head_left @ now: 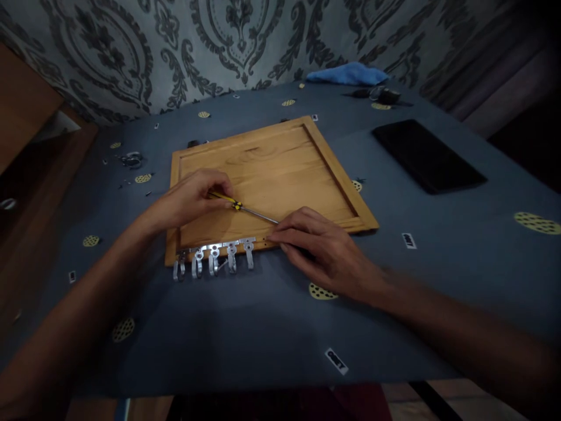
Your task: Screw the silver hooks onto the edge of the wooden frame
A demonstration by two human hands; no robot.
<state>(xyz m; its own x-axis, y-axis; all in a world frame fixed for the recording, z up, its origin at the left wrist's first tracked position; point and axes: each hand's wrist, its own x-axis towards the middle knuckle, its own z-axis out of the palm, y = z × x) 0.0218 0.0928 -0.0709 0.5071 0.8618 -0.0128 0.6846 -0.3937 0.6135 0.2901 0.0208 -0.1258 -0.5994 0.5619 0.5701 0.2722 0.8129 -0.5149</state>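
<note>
A framed wooden board point(272, 169) lies on the blue-grey cloth. My left hand point(195, 197) is closed on the yellow-and-black handle of a screwdriver point(258, 214), held above the board's left half. The metal shaft slants down to the right, and its far end meets the fingers of my right hand point(326, 251). Those fingers are pressed together at the front edge of the board; the screwdriver's tip is hidden by them. A row of silver metal hooks point(214, 257) sits along the front left edge. Small dark holes show in the edge beside the rightmost hook.
A black flat device point(428, 156) lies at the right. A blue cloth point(348, 73) and a dark object point(384, 95) are at the back right. Left of the board are a shiny metal item point(131, 159) and small bits. A wooden cabinet point(39, 175) stands at the far left.
</note>
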